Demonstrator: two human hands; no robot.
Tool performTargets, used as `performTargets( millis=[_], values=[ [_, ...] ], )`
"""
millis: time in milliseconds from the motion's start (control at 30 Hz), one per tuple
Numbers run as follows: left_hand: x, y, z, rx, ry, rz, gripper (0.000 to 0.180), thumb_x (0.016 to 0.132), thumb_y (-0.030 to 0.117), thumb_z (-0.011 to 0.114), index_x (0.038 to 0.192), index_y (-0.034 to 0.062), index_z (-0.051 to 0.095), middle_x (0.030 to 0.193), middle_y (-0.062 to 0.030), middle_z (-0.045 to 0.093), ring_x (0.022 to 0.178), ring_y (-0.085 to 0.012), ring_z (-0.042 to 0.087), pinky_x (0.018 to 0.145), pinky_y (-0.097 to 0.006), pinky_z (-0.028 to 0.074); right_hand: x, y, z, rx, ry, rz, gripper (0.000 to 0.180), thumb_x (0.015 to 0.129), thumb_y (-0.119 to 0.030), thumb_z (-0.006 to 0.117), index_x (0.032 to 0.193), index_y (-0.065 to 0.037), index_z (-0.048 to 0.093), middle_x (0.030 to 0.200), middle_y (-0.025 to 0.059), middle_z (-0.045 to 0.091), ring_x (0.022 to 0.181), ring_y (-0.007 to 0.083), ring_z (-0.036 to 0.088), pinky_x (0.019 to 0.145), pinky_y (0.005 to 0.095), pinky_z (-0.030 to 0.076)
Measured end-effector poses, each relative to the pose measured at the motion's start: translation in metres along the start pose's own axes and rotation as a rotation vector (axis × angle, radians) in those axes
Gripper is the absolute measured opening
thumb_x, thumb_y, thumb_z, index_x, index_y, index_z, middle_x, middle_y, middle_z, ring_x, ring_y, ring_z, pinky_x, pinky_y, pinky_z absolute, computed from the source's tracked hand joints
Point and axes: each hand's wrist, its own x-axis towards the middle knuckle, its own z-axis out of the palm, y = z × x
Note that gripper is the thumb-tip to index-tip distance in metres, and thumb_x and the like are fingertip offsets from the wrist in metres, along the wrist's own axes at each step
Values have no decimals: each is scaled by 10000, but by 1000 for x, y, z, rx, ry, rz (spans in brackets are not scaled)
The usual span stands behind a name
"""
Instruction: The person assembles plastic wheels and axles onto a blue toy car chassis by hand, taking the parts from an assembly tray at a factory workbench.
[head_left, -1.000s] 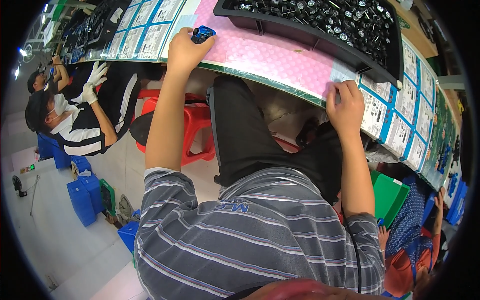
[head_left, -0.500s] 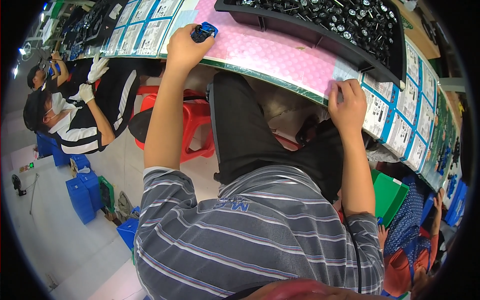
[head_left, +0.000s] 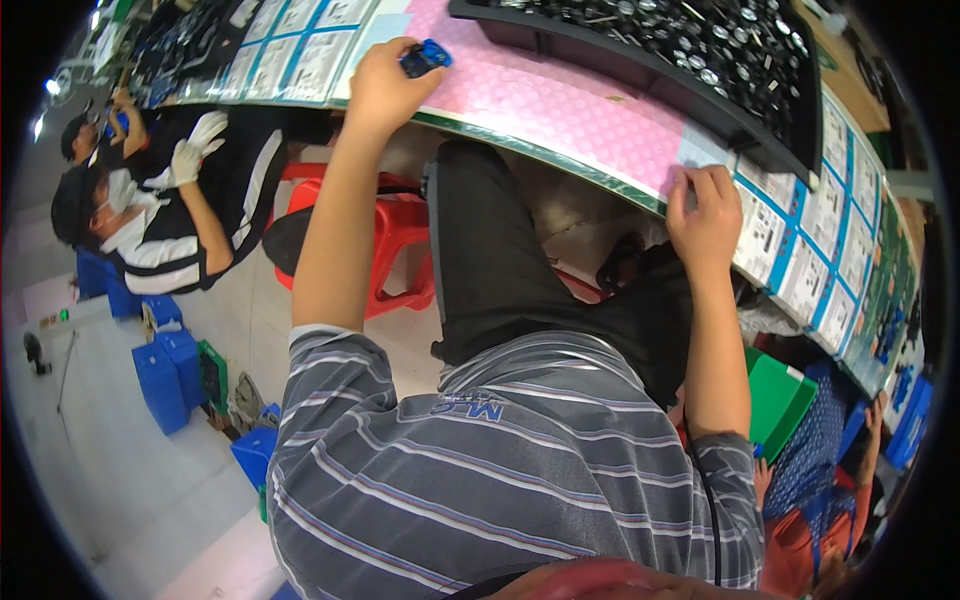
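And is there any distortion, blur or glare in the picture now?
Head view: the table edge curves through fisheye distortion; wheel parts in the black tray look smeared; lights glare at upper left; the blue-and-black piece in the left hand shows little detail.

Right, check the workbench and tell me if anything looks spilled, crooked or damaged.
A small brownish mark on the pink mat, in front of the black tray, breaks the plain pink; scrap or tear, I can't tell. Nothing looks spilled.
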Motion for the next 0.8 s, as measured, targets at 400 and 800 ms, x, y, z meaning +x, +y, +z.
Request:
performTargets(
  millis=[400, 800],
  values=[
    [-31, -11, -18, 322, -19, 4, 760, 682, 415, 846, 1284, 16, 609, 1136, -196, 669, 1111, -360, 624, 977, -447, 471, -3, -1, -1, -66, -30, 24, 44, 822, -70, 684, 855, -42, 679, 851, 106, 612, 751, 323, 618, 666, 404, 493],
    [20, -118, -43, 194, 263, -285, 674, 691, 459, 826, 1069, -82, 688, 996, -274, 709, 961, -401, 696, 867, -432, 542, -3, 0, 0, -87, -36, 23, 38, 818, -67, 685, 851, -52, 673, 852, 102, 604, 742, 317, 611, 652, 405, 482]
  ],
)
